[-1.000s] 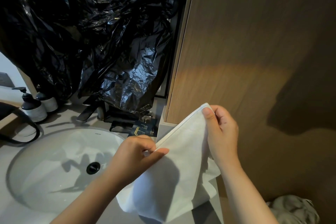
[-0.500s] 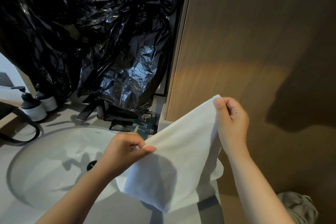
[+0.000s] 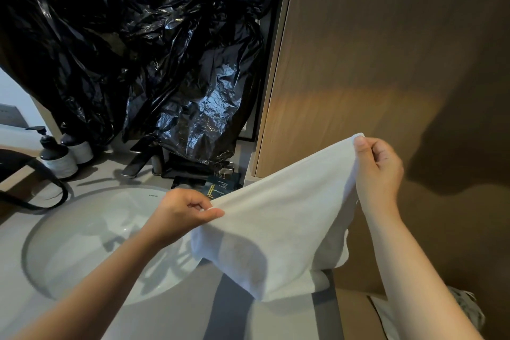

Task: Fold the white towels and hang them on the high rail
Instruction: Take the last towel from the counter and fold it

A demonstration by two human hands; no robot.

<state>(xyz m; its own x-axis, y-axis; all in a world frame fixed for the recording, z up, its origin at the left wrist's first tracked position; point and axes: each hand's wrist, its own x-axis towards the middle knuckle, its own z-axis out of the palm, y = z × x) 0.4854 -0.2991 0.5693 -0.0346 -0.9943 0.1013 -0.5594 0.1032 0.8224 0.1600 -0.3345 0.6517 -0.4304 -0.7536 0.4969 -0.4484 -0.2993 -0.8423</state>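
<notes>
Left hand point(image 3: 183, 211) and right hand point(image 3: 379, 167) are pinching the white towel's point(image 3: 278, 226) top corners, stretching it above the worktop's point(image 3: 234, 309) right edge; likely next: bringing corners together to fold.

A white round sink point(image 3: 82, 243) lies below the left hand point(image 3: 182, 212), set in a grey counter point(image 3: 176, 317). Beyond that hand stand a dark faucet point(image 3: 138, 163), a gold-printed packet point(image 3: 220, 185) and 2 pump bottles point(image 3: 59, 159), under crumpled black plastic sheeting point(image 3: 138, 50). A wood panel point(image 3: 386, 50) rises behind the right hand point(image 3: 378, 171); a grey cloth point(image 3: 469, 309) lies below it.
</notes>
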